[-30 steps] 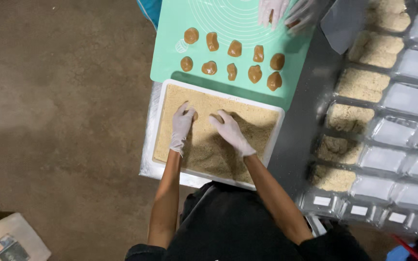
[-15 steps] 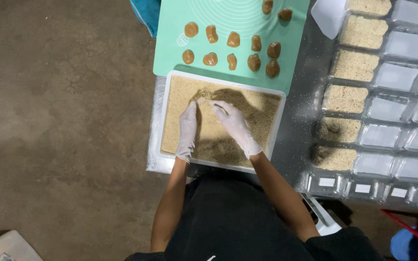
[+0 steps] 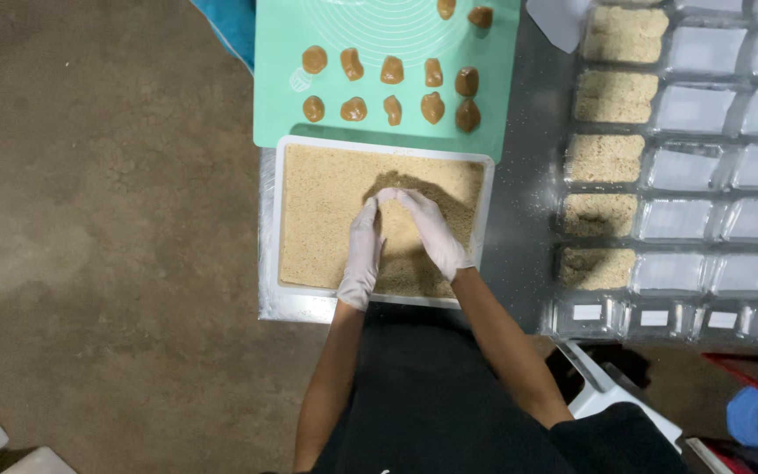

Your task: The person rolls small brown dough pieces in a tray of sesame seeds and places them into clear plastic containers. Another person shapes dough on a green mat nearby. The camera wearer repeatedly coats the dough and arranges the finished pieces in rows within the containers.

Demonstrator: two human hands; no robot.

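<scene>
White gloves cover the left hand (image 3: 363, 254) and right hand (image 3: 432, 230) over sandy tan crumbs (image 3: 322, 211) in a white tray (image 3: 379, 140). Glossy brown dough pieces (image 3: 392, 70) dot a mint-green mat (image 3: 282, 96) printed with faint white circles; the floor (image 3: 98, 228) is mottled brown

The one camera sits on my head and looks straight down, from rather high. My arms enter from the bottom edge, the crumb tray (image 3: 291, 211) lies in the middle, and the green mat (image 3: 282, 88) touches the top edge.

White tray (image 3: 284, 211) of tan crumbs (image 3: 326, 211)
</scene>
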